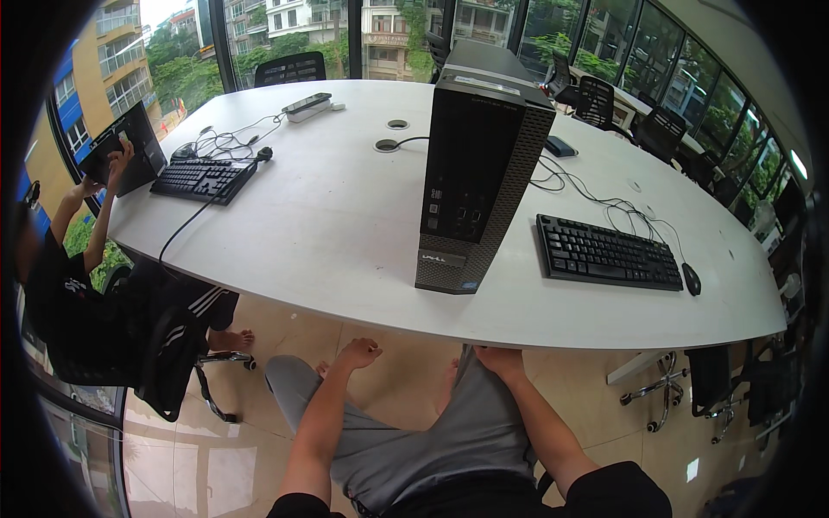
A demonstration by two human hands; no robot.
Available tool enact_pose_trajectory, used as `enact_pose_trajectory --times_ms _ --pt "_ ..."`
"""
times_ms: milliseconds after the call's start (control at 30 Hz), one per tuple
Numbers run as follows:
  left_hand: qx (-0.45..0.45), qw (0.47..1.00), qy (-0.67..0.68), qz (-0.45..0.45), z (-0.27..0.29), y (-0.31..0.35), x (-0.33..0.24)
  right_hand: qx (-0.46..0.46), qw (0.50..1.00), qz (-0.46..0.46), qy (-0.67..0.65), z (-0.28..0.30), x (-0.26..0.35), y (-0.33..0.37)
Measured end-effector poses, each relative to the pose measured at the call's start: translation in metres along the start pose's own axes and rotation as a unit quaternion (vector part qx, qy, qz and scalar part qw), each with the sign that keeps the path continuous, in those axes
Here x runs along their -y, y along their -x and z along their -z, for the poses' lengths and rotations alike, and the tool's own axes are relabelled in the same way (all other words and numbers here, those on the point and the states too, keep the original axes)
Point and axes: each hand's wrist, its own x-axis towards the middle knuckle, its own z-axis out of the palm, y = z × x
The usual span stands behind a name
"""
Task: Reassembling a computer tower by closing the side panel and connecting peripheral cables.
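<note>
Loosely, the left hand [359,352] curls in on itself between the knees, nothing visible in it. The right hand [498,356] rests on the right thigh, fingers hidden by the table [328,242]; I cannot tell whether it is open or closed. Beyond both, untouched, a black tower [466,181] stands upright near the table's front edge. It looks heavy, rigid and smooth-sided, best held low with a palm on each side. Right of it lie a keyboard [609,252] and mouse [691,279]; far left, a seated person [86,319] touches a dark panel [138,162].
</note>
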Motion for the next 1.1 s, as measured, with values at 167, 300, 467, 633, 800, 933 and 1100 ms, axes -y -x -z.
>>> enact_pose_trajectory --times_ms 167,300,467,633,800,933,1100 --pt "-0.002 1.0 -0.009 -0.002 0.003 0.001 -0.004 -0.014 1.0 0.012 0.009 -0.007 -0.006 -0.001" --pt "-0.003 1.0 0.001 -0.01 0.004 0.003 -0.005 -0.017 1.0 0.009 0.008 -0.009 -0.007 -0.001" --pt "-0.003 1.0 -0.002 -0.002 0.002 0.003 -0.003 0.001 1.0 -0.002 0.0 -0.002 -0.002 0.001" --pt "-0.003 1.0 -0.005 0.002 -0.002 0.002 0.004 -0.01 1.0 -0.001 0.002 -0.004 0.001 0.003" --pt "0.012 1.0 -0.017 -0.005 0.001 -0.001 -0.008 -0.079 0.996 0.037 0.013 -0.023 -0.02 -0.003" --pt "0.014 1.0 0.003 0.004 0.002 0.002 0.0 -0.095 0.993 0.068 0.003 -0.02 -0.014 -0.005" --pt "-0.014 0.998 -0.031 -0.045 0.0 -0.002 0.005 -0.133 0.99 0.052 0.004 -0.031 -0.019 -0.006"
